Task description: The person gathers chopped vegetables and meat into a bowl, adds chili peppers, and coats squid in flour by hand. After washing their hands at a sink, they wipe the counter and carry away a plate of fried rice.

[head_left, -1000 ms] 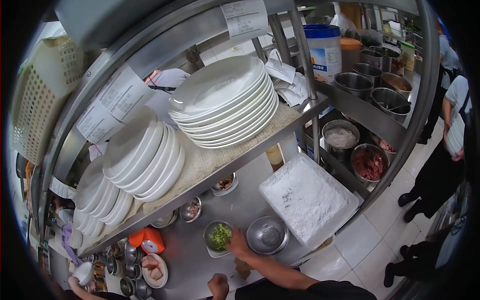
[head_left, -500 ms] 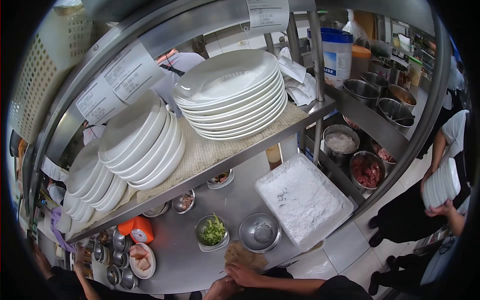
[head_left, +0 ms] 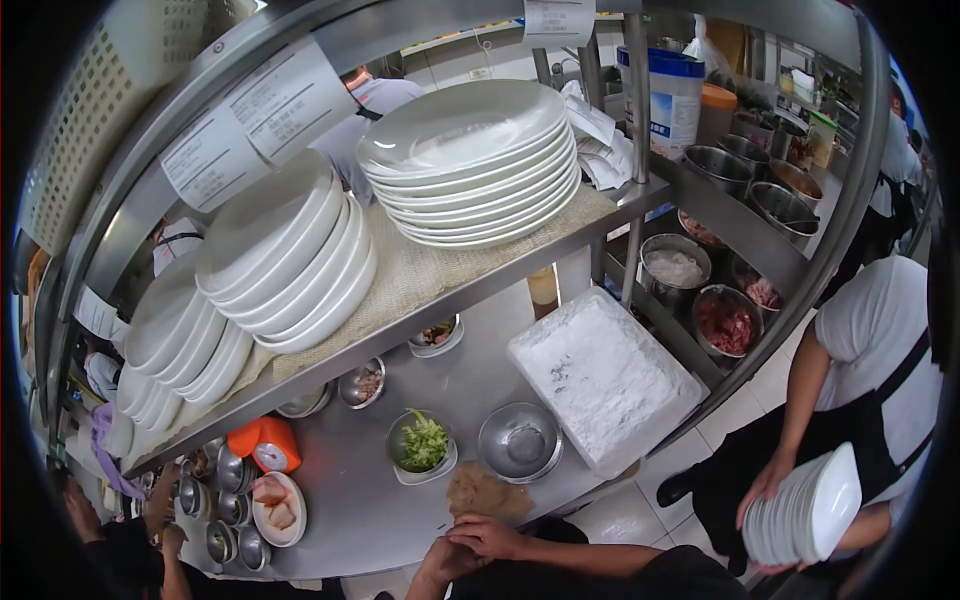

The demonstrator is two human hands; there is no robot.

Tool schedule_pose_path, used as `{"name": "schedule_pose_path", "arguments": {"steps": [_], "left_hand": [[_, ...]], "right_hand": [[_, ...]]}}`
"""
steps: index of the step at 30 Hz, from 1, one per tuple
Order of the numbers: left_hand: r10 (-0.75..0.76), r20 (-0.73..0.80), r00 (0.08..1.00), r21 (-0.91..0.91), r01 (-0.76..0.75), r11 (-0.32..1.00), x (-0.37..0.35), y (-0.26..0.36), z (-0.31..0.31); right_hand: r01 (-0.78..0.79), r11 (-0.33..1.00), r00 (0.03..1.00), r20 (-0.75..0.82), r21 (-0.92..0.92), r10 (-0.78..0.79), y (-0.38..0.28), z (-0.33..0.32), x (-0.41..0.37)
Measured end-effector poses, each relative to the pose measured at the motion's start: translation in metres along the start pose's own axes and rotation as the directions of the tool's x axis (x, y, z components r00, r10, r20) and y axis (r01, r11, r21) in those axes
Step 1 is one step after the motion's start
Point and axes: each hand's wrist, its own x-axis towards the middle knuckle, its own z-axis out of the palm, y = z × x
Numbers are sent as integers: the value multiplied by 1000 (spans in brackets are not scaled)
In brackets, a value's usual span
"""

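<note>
At the counter's front edge my right hand [head_left: 487, 537] lies folded over my left hand [head_left: 447, 560]. Both are closed against each other, with nothing showing in them; the left fingers are partly covered. Just beyond them a flat, wrinkled brown piece [head_left: 487, 494], whose kind I cannot make out, lies on the steel counter [head_left: 370, 520]. An unfilled steel bowl [head_left: 520, 443] stands behind it. To the left, chopped green vegetable [head_left: 424, 441] fills another bowl. A white tub of white powder [head_left: 605, 380] sits to the right.
Stacked white plates [head_left: 470, 160] load the shelf above the counter. Left are an orange scale [head_left: 268, 445], a dish of pale meat pieces [head_left: 277, 503] and several small bowls. A co-worker [head_left: 870, 360] stands right, holding a stack of white dishes [head_left: 800, 508]; another person's hands show far left.
The co-worker on the right has come closer with the stack of dishes. My view has shifted slightly; my hands stay folded together.
</note>
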Motion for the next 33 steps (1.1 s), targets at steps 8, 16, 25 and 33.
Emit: {"name": "schedule_pose_path", "arguments": {"steps": [8, 16, 25, 33], "left_hand": [[-230, -142, 963, -232, 194, 953, -20, 33, 13], [171, -468, 867, 564, 144, 813, -33, 42, -48], [277, -373, 885, -214, -372, 903, 19, 98, -38], [287, -318, 904, -228, -366, 902, 81, 110, -67]], "right_hand": [[36, 953, 997, -54, -301, -55, 4, 2, -14], [-287, 640, 903, 21, -713, 429, 16, -7, -12], [-300, 497, 949, -201, -814, 243, -4, -5, -8], [-272, 574, 962, -196, -772, 192, 14, -20, -2]]}}
